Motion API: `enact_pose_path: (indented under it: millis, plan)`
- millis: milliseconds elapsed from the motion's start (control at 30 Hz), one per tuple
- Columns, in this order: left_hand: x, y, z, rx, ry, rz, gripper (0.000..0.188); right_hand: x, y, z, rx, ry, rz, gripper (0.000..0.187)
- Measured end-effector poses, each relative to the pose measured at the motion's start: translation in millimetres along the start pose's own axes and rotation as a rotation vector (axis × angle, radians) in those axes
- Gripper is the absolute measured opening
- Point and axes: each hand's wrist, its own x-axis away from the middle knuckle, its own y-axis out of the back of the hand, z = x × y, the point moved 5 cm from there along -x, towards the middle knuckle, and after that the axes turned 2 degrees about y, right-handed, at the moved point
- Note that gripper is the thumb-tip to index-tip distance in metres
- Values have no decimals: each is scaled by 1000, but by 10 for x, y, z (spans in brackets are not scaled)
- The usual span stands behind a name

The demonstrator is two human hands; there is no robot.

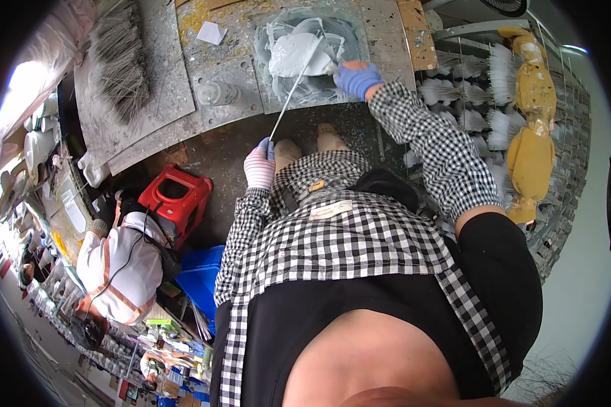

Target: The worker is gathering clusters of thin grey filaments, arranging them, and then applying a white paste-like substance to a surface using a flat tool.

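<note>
My left hand [260,166], in a striped pink-and-white glove with bluish fingertips, is closed around the lower end of a thin pale rod [288,97]. The rod slants up and away, and its far end lies over a heap of white paste [293,55]. That paste is smeared across a glassy grey plate [350,49] on the worktable. At the plate's near right side, my right hand [358,79], in a blue-violet glove, is closed. A small pale end shows at its fingers by the paste, but what it holds I cannot make out.
A dense bundle of thin wire-like rods [119,64] lies left on the table, near a clear jar [217,93] and a white paper [212,32]. White-tufted rods hang at right beside a yellow padded form [533,159]. A red stool [175,200], blue bin [200,275] and co-worker [121,268] are at left.
</note>
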Motion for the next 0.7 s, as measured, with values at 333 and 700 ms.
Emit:
enact_pose_path:
  millis: [333, 700]
  plan:
    - [-179, -237, 157, -100, 62, 88, 25, 219, 321, -296, 56, 26, -62, 40]
    - [-92, 26, 303, -96, 123, 46, 25, 604, -302, -838, 234, 170, 17, 36]
